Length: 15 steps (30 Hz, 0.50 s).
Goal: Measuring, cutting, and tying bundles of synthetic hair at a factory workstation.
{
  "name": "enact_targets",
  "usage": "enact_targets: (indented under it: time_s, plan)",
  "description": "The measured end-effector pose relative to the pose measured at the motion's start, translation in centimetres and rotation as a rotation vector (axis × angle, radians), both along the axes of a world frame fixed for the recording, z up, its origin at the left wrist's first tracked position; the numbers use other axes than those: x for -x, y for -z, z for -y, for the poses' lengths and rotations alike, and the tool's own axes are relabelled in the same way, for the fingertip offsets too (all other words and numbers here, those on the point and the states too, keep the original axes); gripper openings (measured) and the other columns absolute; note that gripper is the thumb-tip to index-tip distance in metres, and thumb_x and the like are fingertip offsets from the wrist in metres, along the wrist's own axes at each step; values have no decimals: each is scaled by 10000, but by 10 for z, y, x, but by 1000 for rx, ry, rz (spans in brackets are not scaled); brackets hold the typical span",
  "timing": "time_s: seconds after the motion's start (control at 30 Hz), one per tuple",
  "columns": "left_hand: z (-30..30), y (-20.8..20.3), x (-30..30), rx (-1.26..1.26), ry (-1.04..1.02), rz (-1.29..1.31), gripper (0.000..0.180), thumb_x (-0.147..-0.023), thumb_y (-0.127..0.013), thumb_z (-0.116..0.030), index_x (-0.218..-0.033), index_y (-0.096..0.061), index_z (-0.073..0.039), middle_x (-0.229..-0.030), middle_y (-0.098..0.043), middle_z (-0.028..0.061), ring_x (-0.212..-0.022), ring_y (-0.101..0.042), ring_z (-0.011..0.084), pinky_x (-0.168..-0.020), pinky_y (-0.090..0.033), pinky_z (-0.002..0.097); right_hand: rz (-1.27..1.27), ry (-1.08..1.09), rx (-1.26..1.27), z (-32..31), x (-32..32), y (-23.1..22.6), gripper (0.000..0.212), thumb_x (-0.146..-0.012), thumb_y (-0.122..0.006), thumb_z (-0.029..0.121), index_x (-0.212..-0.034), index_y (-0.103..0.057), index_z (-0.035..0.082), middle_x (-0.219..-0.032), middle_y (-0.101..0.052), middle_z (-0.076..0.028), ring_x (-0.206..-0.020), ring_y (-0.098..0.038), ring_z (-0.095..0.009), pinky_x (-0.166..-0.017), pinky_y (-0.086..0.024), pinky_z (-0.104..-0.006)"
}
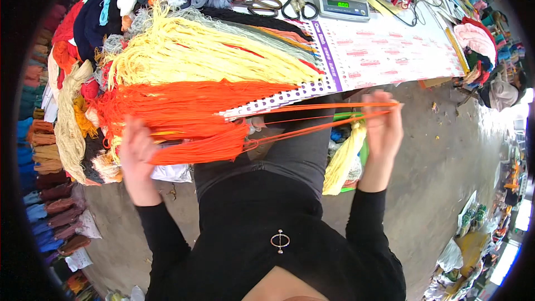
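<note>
Orange-red yarn strands stretch taut from the front edge of the table to my right hand. My right fingertips are closed on their far end. At the left, my left hand is at the end of a loose orange-red yarn bundle; its fingers are smeared by motion, so their grip is unclear. A broad orange-red yarn skein lies just beyond, and a pale yellow yarn skein lies behind it. Under their right ends is a white card with purple dots.
Two pairs of scissors lie at the back beside a digital scale with a clear tray. White printed sheets cover the table's right. Yellow yarn hangs in a green-rimmed container by my right leg. Coloured skeins line both sides.
</note>
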<state>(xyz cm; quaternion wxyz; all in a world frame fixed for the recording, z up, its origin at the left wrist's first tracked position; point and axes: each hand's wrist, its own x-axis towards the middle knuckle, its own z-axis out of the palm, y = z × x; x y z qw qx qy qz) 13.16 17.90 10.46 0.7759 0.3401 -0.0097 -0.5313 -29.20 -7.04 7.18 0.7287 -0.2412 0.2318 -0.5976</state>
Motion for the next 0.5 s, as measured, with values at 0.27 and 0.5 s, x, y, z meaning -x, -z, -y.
enact_targets:
  time_s: [0.27, 0.5]
  plan:
    - [-210, -54, -199, -78, -820, 585, 334, -975, -327, -207, -1208, -466, -13, -576, -277, -42, -446, -252, 69, -394, -202, 196, 47, 387, -31, 131, 177, 35, 116, -945, -461, 173, -900, -472, 67, -721, -483, 6, -564, -386, -84, -490, -294, -220]
    - [-40, -114, 0, 484, -265, 407, 463, -911, -471, -127, -1346, -343, -38, -723, -416, -2, -430, -302, 39, -383, -272, 184, -611, 385, 293, 125, 147, -7, 160, -915, -522, 145, -1001, -542, 12, -682, -487, 30, -565, -399, -41, -494, -301, -182]
